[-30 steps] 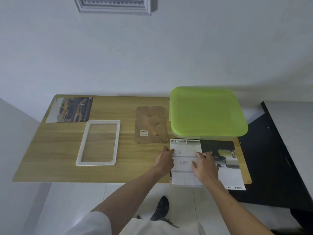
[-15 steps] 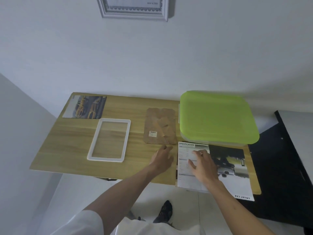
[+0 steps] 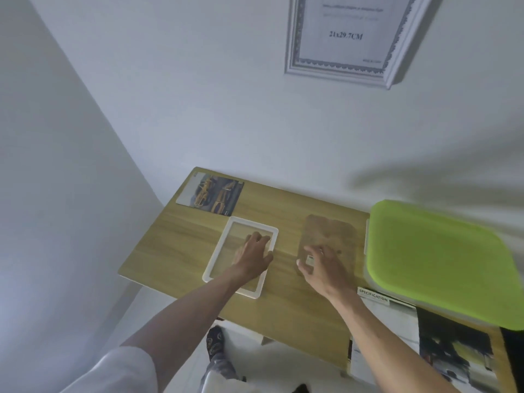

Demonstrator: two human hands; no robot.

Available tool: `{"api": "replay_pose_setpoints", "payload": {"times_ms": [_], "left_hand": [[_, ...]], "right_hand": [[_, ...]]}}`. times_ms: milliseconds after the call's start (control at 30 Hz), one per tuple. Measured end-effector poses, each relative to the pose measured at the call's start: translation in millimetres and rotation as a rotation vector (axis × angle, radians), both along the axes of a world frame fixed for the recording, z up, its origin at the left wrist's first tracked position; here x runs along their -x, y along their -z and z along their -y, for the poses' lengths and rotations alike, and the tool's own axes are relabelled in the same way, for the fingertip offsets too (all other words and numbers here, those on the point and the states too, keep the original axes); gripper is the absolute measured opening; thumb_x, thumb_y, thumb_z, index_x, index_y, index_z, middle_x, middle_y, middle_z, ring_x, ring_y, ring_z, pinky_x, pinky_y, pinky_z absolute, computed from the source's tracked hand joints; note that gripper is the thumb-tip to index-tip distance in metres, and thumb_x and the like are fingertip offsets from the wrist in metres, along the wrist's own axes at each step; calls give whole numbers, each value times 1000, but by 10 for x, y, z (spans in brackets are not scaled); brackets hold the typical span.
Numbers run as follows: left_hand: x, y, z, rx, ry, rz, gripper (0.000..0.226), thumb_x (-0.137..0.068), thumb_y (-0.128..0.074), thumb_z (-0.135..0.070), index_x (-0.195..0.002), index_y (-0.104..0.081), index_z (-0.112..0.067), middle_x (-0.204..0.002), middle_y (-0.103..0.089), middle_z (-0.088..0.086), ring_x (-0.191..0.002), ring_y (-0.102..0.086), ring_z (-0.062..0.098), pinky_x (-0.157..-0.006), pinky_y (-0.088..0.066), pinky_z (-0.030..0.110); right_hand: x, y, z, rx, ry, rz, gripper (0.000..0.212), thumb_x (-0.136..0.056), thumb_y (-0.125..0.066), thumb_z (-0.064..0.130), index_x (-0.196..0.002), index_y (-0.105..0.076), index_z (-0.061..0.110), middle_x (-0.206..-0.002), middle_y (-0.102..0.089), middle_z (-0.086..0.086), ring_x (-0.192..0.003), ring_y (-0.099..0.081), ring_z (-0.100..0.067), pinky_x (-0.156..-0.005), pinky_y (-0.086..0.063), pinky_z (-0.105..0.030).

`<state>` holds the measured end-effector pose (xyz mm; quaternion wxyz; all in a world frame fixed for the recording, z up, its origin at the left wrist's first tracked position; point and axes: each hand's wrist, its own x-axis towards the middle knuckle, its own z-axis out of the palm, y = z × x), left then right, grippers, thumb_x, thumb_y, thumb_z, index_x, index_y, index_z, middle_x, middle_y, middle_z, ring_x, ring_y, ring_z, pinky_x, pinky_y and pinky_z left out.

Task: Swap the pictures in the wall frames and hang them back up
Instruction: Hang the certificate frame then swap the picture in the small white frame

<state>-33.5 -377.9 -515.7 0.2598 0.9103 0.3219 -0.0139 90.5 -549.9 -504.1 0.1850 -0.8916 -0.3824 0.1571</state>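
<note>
On the wooden worktop (image 3: 181,251) we see a green lid (image 3: 436,262). One white frame (image 3: 337,38) hangs on the wall. Our left hand (image 3: 252,255) lies spread over the empty frame (image 3: 218,259); our right hand (image 3: 323,265), fingers loosely open, rests on the brown backing board (image 3: 331,231).

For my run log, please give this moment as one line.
left hand: over white frame | right hand: over brown backing board | both open
</note>
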Motion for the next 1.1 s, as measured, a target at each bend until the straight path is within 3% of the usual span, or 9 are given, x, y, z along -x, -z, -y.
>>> {"api": "replay_pose_setpoints", "payload": {"times_ms": [300,567,667,833,933,1000,1100], "left_hand": [[270,60,-1267,-30,-60,-43,43,-93,-54,-26,-135,-50,-15,-134,-47,6,-121,-50,29,-91,-48,42],[512,214,-2194,-88,-12,-39,43,-91,-56,-16,-134,-50,-11,-137,-48,12,-124,-49,30,-97,-48,41],[556,270,-2483,-148,55,-47,48,-91,-57,-18,-138,-47,-12,-147,-41,9,-135,-38,28,-108,-39,39],[577,406,-2894,-216,143,-101,70,-93,-55,-21,-154,-20,-15,-161,-19,10,-148,-19,29,-121,-16,38],[593,479,-3064,-214,189,-132,67,-98,-49,-24,-155,-15,-17,-164,-10,7,-150,-12,27,-121,-11,36],[611,533,-3134,-185,214,-141,66,-101,-45,-26,-156,-11,-17,-164,-10,6,-151,-12,25,-122,-12,36],[662,570,-3194,-219,249,-58,60,-98,-53,-26,-151,-31,-10,-157,-32,9,-144,-33,25,-119,-27,35]], "right_hand": [[209,-11,-1339,48,-99,-1,47,-97,-54,46,-136,-53,20,-135,-52,-1,-124,-49,-20,-98,-47,-35],[446,151,-2378,83,-162,40,40,-97,-58,32,-133,-57,16,-141,-51,-2,-125,-52,-23,-101,-44,-34],[522,238,-2705,133,-198,60,47,-97,-58,33,-140,-50,15,-148,-45,-3,-132,-47,-23,-107,-41,-35],[578,361,-3095,235,-210,55,61,-100,-54,36,-153,-32,16,-163,-22,-4,-148,-28,-24,-118,-31,-38],[590,451,-3251,272,-229,48,62,-101,-53,33,-155,-29,16,-164,-20,-2,-148,-29,-22,-115,-36,-36],[584,511,-3326,309,-253,42,57,-101,-52,27,-153,-30,15,-163,-22,-3,-142,-38,-24,-105,-45,-37],[556,565,-3393,356,-299,60,43,-101,-52,19,-143,-44,13,-157,-36,-3,-125,-57,-26,-88,-55,-39]]}}
